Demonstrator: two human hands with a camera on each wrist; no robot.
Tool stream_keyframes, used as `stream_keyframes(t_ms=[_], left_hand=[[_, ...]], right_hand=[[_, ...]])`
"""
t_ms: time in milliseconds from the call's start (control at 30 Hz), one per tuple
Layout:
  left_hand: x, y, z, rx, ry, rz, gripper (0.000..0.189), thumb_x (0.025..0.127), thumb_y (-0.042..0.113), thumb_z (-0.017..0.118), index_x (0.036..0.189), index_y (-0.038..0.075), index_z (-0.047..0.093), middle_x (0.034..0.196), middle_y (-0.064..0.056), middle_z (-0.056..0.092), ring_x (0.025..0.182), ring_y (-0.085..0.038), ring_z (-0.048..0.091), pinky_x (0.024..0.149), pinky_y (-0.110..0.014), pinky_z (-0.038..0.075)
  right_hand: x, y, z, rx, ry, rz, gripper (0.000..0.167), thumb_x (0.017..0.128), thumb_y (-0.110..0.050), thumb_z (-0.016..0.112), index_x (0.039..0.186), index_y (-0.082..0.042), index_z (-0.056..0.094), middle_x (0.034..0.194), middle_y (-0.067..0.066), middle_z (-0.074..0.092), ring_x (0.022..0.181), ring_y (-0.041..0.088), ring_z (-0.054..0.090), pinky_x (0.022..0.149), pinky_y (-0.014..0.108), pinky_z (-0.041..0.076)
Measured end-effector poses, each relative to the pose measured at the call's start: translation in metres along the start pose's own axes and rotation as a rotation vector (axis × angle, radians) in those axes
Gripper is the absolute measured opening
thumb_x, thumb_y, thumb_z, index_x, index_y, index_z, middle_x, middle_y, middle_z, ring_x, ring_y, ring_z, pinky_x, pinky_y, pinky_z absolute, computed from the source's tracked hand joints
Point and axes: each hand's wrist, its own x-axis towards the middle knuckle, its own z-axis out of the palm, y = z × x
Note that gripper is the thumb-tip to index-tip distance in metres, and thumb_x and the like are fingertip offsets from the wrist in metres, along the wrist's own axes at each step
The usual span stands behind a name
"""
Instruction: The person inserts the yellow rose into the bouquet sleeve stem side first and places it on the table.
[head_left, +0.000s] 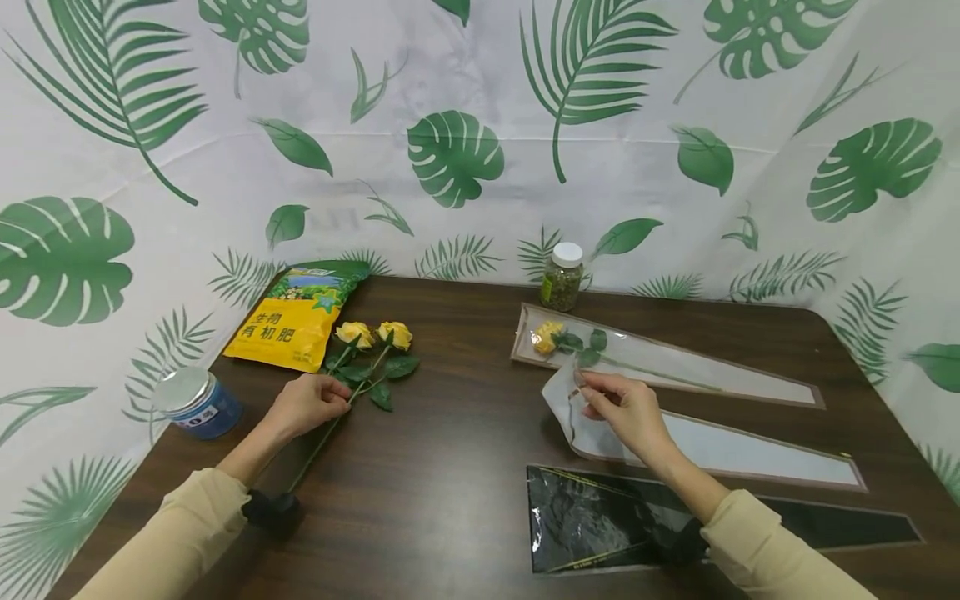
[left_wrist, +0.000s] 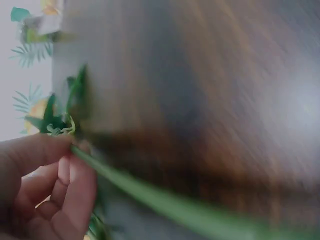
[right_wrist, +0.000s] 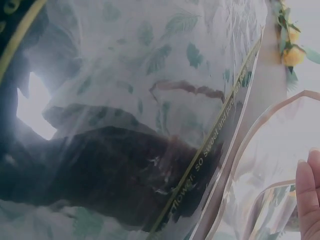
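My left hand [head_left: 311,404] pinches the green stem [left_wrist: 150,195] of a yellow rose between thumb and fingers, over the left side of the table. Two yellow roses, one [head_left: 354,335] left of the other [head_left: 396,335], lie beyond that hand, their leaves overlapping; which one's stem I hold I cannot tell. On the right, my right hand [head_left: 626,412] pinches the wide end of a white tapered flower sleeve [head_left: 757,450] and lifts its edge off the table. In the right wrist view, fingers [right_wrist: 306,200] show beside the sleeve's pink-brown border.
Behind lies another sleeve [head_left: 772,383] with a yellow rose [head_left: 547,337] along it; in front, a black sleeve [head_left: 585,517] lies under my right forearm. A white-capped jar [head_left: 561,283] stands at the back, a yellow bag [head_left: 288,329] back left, a blue tin [head_left: 206,412] at the left edge.
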Motion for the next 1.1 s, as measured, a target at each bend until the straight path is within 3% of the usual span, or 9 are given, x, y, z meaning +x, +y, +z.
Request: stream_keyframes(t_ms=[200,267,367,500,600,667,767,833,1100], left_hand=[[0.004,0.017,0.003,-0.37,-0.239,-0.003,0.037,0.095,0.009,0.054,0.125,-0.013,0.049,0.106,-0.017,0.064,0.09,-0.016,0.064,0.077,-0.034,0.056],[0.008,0.028,0.008,-0.504,-0.274,0.013,0.041,0.096,0.01,0.054,0.127,-0.014,0.045,0.108,-0.013,0.065,0.091,-0.012,0.064,0.077,-0.03,0.056],[0.02,0.059,0.02,-0.724,-0.276,0.036,0.046,0.096,0.008,0.052,0.134,-0.014,0.037,0.105,-0.003,0.066,0.091,-0.008,0.064,0.078,-0.024,0.054],[0.035,0.12,0.037,-1.049,-0.143,0.051,0.046,0.096,0.003,0.05,0.139,-0.007,0.036,0.093,0.008,0.066,0.086,-0.005,0.065,0.076,-0.019,0.054],[0.045,0.163,0.047,-1.277,0.043,0.087,0.034,0.094,-0.001,0.051,0.128,0.001,0.049,0.087,0.007,0.066,0.08,-0.005,0.067,0.07,-0.018,0.054],[0.051,0.183,0.052,-1.364,0.177,0.13,0.026,0.092,-0.003,0.054,0.117,0.004,0.054,0.085,0.006,0.065,0.077,-0.005,0.067,0.067,-0.017,0.054],[0.059,0.202,0.063,-1.41,0.343,0.2,0.023,0.089,-0.005,0.058,0.109,0.005,0.055,0.082,0.005,0.064,0.075,-0.005,0.067,0.064,-0.018,0.054],[0.062,0.206,0.071,-1.395,0.404,0.222,0.024,0.087,-0.006,0.06,0.109,0.004,0.055,0.082,0.004,0.063,0.074,-0.005,0.066,0.062,-0.017,0.054],[0.062,0.2,0.104,-1.241,0.444,0.277,0.02,0.086,-0.005,0.063,0.099,0.006,0.053,0.087,0.003,0.066,0.077,-0.005,0.065,0.063,-0.018,0.054]], right_hand=[[0.004,-0.004,0.003,0.023,-0.033,0.009,0.029,0.089,-0.003,0.062,0.115,0.009,0.062,0.099,0.023,0.068,0.067,0.012,0.068,0.062,0.024,0.056],[0.006,-0.004,0.005,0.025,-0.035,0.015,0.028,0.089,-0.002,0.062,0.115,0.008,0.063,0.099,0.023,0.068,0.068,0.014,0.068,0.062,0.024,0.056],[0.005,-0.004,0.004,0.016,-0.025,0.029,0.027,0.088,0.001,0.062,0.114,0.008,0.063,0.099,0.023,0.068,0.067,0.012,0.068,0.061,0.023,0.056],[0.002,-0.003,0.001,0.01,-0.021,0.024,0.026,0.088,0.001,0.062,0.114,0.007,0.064,0.098,0.023,0.068,0.067,0.009,0.067,0.062,0.022,0.056],[0.0,-0.004,0.001,0.013,-0.012,0.015,0.026,0.088,0.001,0.062,0.113,0.006,0.064,0.098,0.022,0.068,0.067,0.01,0.067,0.062,0.022,0.056],[0.001,-0.006,0.003,0.008,-0.01,0.009,0.026,0.088,0.001,0.062,0.113,0.006,0.065,0.097,0.021,0.068,0.067,0.011,0.067,0.062,0.022,0.055],[0.001,-0.009,0.006,-0.015,-0.001,-0.007,0.025,0.087,0.001,0.062,0.112,0.005,0.066,0.094,0.019,0.068,0.067,0.013,0.067,0.061,0.021,0.055],[0.001,-0.01,0.006,-0.03,0.008,-0.013,0.025,0.087,0.001,0.062,0.112,0.004,0.066,0.091,0.017,0.067,0.066,0.013,0.067,0.061,0.021,0.055],[0.002,-0.016,0.008,-0.035,0.02,-0.052,0.023,0.089,0.0,0.061,0.11,0.005,0.067,0.088,0.017,0.066,0.065,0.011,0.066,0.06,0.02,0.055]])
